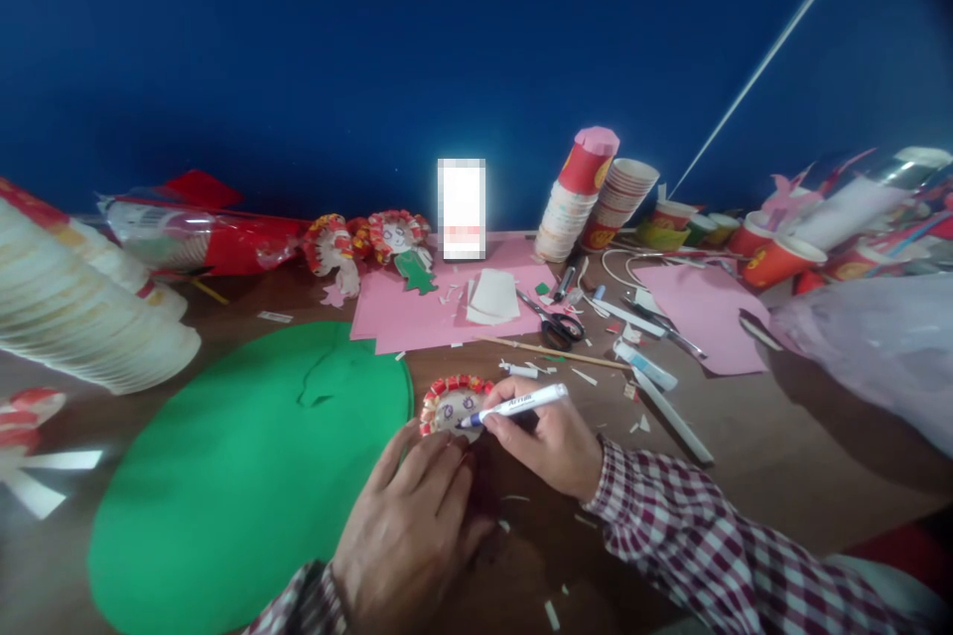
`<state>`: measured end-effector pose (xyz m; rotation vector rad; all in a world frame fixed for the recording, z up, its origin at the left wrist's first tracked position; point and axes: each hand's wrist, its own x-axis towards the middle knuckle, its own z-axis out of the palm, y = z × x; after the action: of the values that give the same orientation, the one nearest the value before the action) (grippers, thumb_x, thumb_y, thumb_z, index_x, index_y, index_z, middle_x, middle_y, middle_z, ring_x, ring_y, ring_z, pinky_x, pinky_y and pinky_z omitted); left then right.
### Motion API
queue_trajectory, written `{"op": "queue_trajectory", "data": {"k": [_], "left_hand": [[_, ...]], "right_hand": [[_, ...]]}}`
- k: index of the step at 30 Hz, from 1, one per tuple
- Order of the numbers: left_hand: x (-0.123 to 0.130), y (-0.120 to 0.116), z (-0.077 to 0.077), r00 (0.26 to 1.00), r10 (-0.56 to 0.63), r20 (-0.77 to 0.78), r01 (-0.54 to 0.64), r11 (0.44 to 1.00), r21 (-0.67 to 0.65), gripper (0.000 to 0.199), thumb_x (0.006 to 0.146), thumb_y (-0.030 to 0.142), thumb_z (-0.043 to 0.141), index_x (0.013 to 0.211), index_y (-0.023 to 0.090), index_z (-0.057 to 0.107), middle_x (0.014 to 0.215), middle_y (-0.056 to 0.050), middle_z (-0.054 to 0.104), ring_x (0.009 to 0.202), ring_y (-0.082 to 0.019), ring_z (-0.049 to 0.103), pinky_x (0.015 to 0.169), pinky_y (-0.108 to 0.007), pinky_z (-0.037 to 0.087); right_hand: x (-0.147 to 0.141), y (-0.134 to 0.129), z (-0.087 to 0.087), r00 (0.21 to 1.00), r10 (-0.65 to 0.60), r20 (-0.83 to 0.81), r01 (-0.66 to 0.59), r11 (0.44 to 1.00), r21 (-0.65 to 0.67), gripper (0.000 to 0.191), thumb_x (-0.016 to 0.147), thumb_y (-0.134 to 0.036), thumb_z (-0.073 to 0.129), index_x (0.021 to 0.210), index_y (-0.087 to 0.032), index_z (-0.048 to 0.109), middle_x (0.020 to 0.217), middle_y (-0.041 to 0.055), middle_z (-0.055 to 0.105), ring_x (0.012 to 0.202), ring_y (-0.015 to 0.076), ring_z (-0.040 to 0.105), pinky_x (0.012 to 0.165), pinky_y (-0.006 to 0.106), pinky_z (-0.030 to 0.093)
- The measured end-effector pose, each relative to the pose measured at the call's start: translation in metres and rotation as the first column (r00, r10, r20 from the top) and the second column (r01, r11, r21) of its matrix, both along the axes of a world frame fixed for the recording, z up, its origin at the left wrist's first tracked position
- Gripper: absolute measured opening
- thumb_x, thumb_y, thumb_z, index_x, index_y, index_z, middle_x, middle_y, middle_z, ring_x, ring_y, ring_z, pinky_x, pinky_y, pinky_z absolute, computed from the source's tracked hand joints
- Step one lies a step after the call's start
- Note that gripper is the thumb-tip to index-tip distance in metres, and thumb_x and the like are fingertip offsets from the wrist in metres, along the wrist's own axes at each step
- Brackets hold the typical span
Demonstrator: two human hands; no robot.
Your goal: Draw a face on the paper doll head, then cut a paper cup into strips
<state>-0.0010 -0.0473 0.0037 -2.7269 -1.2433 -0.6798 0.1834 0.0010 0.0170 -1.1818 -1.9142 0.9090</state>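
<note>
A marker pen with a white barrel is pinched in my right hand. Its dark tip rests on the pale centre of a paper craft face, which has a red and gold fringe and two drawn eyes. My left hand lies over the lower edge of that face, fingers bent and pressing it down, so its lower part is hidden. Just left of this hand is a large green paper oval with a dark line drawn near its upper edge.
Behind lie pink sheets, white paper pieces, black-handled scissors and a wooden stick. Finished-looking craft faces lean by the blue wall. Cup stacks stand at the back; another cup stack lies left. Paper scraps litter the table.
</note>
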Motion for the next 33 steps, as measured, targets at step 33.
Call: {"op": "queue_trajectory", "data": {"k": [33], "left_hand": [[0.0006, -0.0016, -0.0011, 1.0, 0.016, -0.018, -0.016, 1.0, -0.016, 0.028, 0.084, 0.035, 0.05, 0.098, 0.015, 0.064, 0.099, -0.006, 0.067, 0.103, -0.024, 0.054, 0.101, -0.046, 0.031]], "right_hand": [[0.0019, 0.0011, -0.0029, 0.998, -0.058, -0.039, 0.056, 0.997, -0.056, 0.004, 0.082, -0.022, 0.053, 0.083, -0.019, 0.056, 0.07, 0.0007, 0.06, 0.062, 0.0131, 0.056, 0.058, 0.024, 0.044]]}}
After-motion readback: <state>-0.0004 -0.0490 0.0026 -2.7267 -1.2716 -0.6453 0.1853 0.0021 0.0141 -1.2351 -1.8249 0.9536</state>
